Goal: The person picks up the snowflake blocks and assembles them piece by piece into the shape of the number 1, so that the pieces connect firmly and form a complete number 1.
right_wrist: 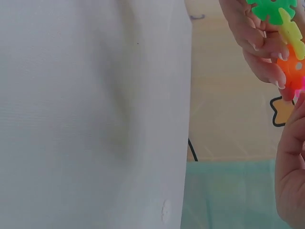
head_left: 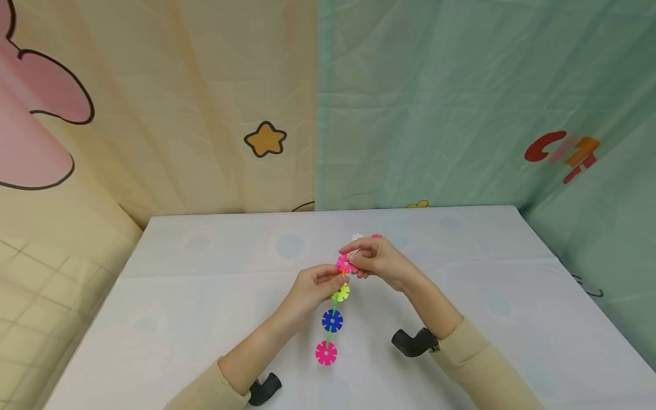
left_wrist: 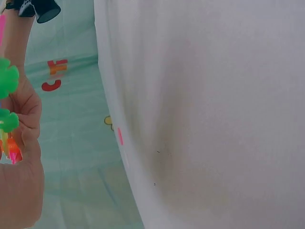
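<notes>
A chain of interlocking snowflake discs hangs between both hands over the table. From the bottom in the head view come a pink disc (head_left: 326, 353), a blue disc (head_left: 332, 321) and a yellow disc (head_left: 341, 293), with green discs seen edge-on joining them. My left hand (head_left: 314, 285) pinches the chain near its upper part, by an orange disc (right_wrist: 290, 69). At the top, my right hand (head_left: 378, 262) holds a bright pink disc (head_left: 344, 263) between thumb and fingers. That pink disc touches the orange one; how deeply their slots mesh is hidden by the fingers.
Behind my right hand, a white disc (head_left: 357, 236) and another pink disc (head_left: 376, 235) lie on the white-covered table (head_left: 205, 319). Black camera mounts (head_left: 414, 343) stick out from both wrists. Printed curtains (head_left: 435, 114) hang along the table's back edge.
</notes>
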